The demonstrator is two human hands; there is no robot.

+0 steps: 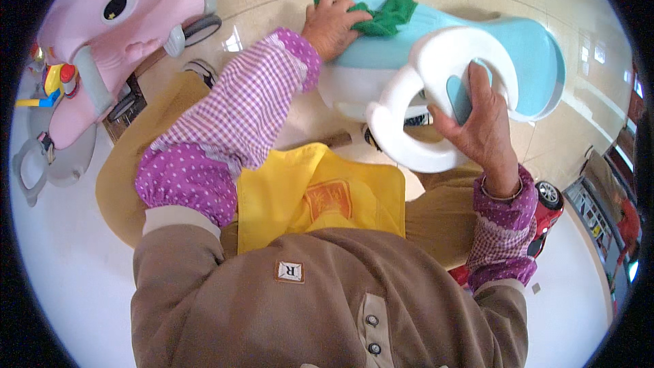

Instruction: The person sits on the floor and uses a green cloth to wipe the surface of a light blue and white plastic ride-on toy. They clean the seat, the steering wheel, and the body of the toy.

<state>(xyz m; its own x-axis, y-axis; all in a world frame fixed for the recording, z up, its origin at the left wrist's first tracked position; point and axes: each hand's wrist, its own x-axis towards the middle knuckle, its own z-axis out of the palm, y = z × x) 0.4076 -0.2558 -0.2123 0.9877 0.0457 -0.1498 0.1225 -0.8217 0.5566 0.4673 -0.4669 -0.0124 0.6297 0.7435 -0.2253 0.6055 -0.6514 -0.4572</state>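
My left hand (332, 25) presses a crumpled green cloth (396, 15) onto the light-blue top of a plastic ride-on toy (531, 61). Part of the cloth shows between the fingers, and the rest spreads to the right. The toy's lower side is white, and it lies across the floor in front of me. With my right hand (483, 122) I grip the toy's white steering wheel (434, 53) near its blue-grey centre, thumb and fingers on either side. The wheel's far underside is hidden.
A pink animal-shaped ride-on toy (148, 30) with wheels stands at the upper left. Beside it are a yellow-and-blue toy part (53, 82) and a grey plastic piece (30, 168). A red toy car (549, 204) is by my right sleeve. A yellow apron (276, 199) covers my lap.
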